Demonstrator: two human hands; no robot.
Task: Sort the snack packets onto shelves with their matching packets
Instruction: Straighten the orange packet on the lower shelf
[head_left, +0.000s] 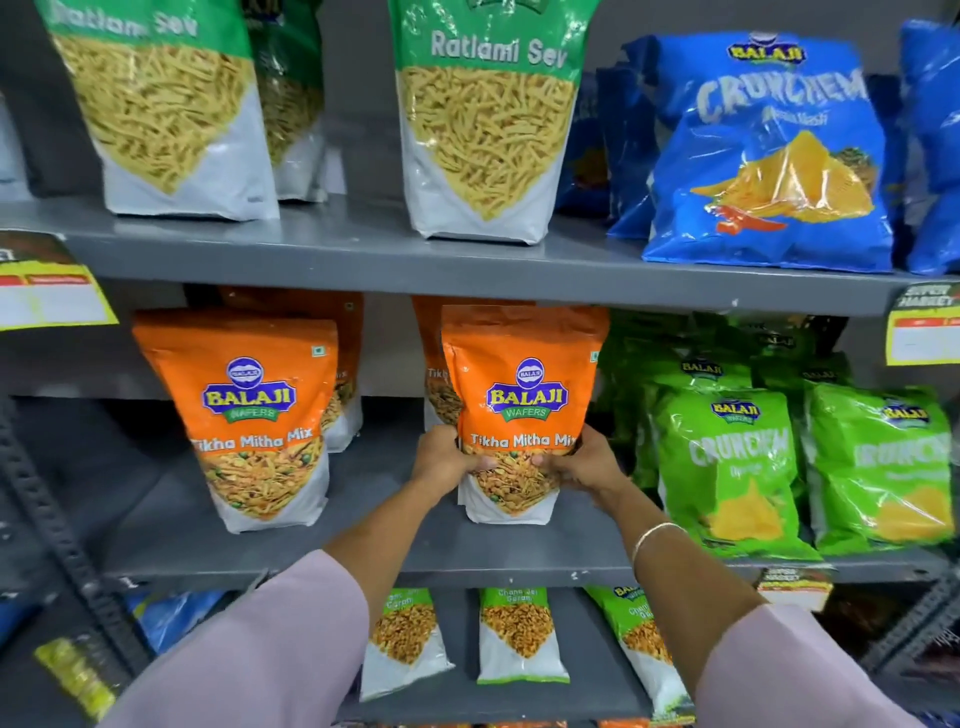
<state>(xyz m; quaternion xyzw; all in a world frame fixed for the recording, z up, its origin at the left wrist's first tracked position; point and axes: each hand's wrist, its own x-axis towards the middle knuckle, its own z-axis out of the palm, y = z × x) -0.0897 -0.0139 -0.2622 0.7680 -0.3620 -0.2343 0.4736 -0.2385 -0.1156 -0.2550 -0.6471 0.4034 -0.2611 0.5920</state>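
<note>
An orange Tikha Mitha Mix packet (524, 395) stands upright on the middle grey shelf (519, 556). My left hand (444, 460) grips its lower left side and my right hand (584, 465) grips its lower right side. Another orange packet (431, 364) stands right behind it. A matching orange packet (249, 410) stands to the left, with one more behind that.
Green Ratlami Sev packets (488, 119) and blue Crunchem bags (769, 150) fill the upper shelf (337, 254). Green Crunchem bags (727, 462) crowd the middle shelf on the right. Chana Jor Garam packets (519, 639) line the lower shelf. Yellow price tags (52, 296) hang from shelf edges.
</note>
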